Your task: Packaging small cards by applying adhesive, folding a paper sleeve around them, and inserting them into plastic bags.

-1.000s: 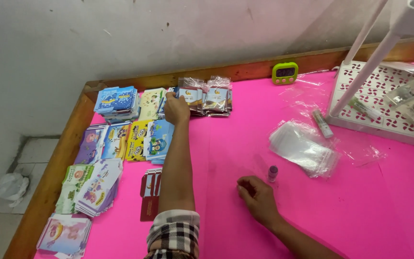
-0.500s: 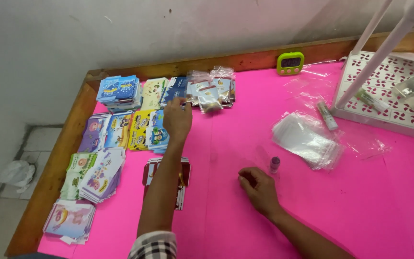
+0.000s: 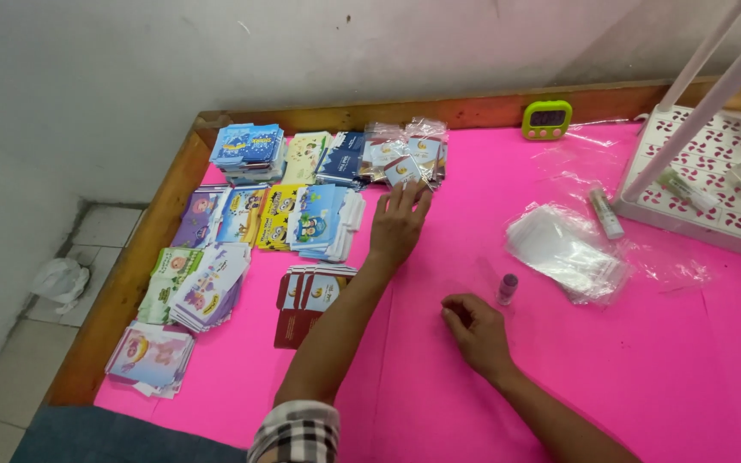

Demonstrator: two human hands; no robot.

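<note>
Lighting was bright, even, diffuse, from above; shadows soft, faint beneath left hand (image 3: 398, 225) and right hand (image 3: 473, 330). Mild glare showed on clear plastic bags (image 3: 566, 250). Focus stayed sharp; slight wide-angle bending appeared at edges.

One head-worn camera looks steeply down from close above. It faces the pink table (image 3: 645, 377) toward the wall (image 3: 302, 51).

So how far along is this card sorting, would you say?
Done, by the look of it: several packets already sealed in clear film lie at the far edge. In hand: the left hand rests flat just below them, and the right hand lies beside a small purple-capped vial. Left: many loose card stacks on the pink table, and a pile of empty clear sleeves waits unused.
</note>
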